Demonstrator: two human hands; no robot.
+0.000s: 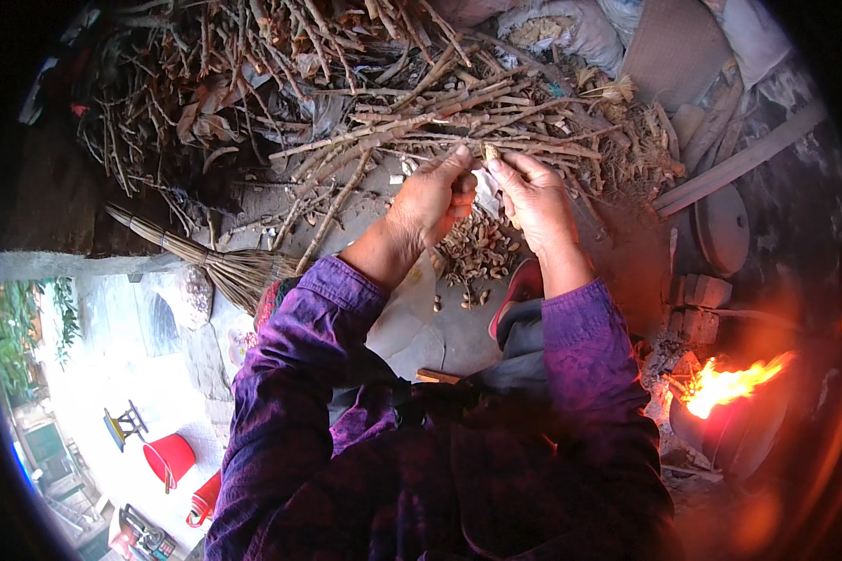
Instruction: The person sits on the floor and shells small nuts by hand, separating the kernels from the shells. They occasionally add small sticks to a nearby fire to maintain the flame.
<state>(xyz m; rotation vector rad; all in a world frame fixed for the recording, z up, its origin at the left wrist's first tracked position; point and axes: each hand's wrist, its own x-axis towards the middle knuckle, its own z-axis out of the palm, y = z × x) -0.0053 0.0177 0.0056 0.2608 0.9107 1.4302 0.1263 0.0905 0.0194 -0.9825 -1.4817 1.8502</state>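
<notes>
My right hand (pixel 537 200) pinches an unshelled peanut (pixel 491 153) between thumb and fingertips. Close on its left, my left hand (pixel 435 189) has its thumb pressed against curled fingers; whether something small is inside cannot be told. The hands are a little apart, raised above the floor. Below and between them lies a pile of peanuts or peanut shells (pixel 480 245), partly hidden by my wrists. Something white, perhaps a piece of plastic or paper (pixel 488 191), shows between the hands. A translucent plastic bag (pixel 410 301) is beside my left forearm.
Cut branches (pixel 421 126) are heaped ahead. A twig broom (pixel 210 259) lies at left. On the right, flames (pixel 726 389) burn close to my right sleeve, near bricks (pixel 705 291), a round lid (pixel 723 228) and a wooden plank (pixel 740 161). A red bucket (pixel 170 457) stands outside, lower left.
</notes>
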